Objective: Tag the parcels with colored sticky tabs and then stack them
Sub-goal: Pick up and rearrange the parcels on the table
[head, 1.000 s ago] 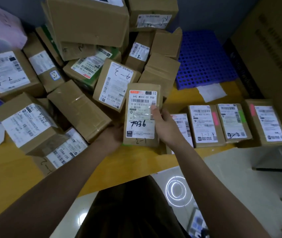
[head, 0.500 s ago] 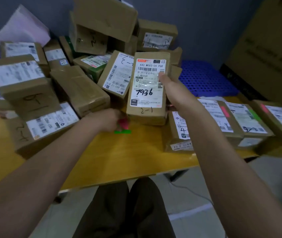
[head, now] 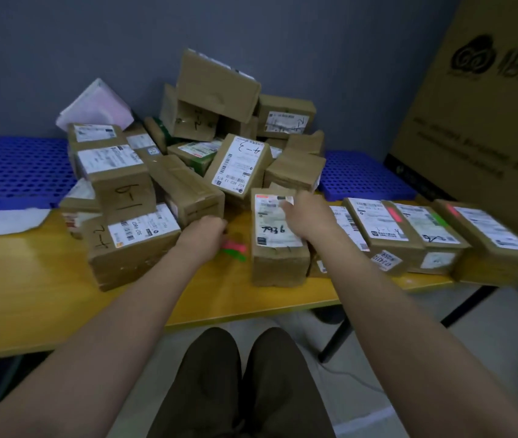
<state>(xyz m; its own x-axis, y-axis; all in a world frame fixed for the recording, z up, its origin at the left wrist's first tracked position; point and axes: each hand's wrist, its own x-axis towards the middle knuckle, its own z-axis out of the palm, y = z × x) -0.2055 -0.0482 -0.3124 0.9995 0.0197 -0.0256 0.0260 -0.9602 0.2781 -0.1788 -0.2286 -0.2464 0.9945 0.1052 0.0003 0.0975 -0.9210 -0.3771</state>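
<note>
While the right hand (head: 306, 216) lay across the top of the brown parcel (head: 278, 248) marked 7936, fingers draped over its label, the box stood on the yellow table (head: 46, 298) at about one o'clock from the person's lap. Whether those fingers truly gripped it I could not tell. The left hand (head: 202, 235) was curled at the pink and green sticky tabs (head: 234, 248), just at the parcel's nine o'clock; a pinch could not be confirmed. Judging by its taped cardboard, the parcel seemed stiff, fairly light and somewhat slick on the label, so holding it by the two long sides looked safest.
</note>
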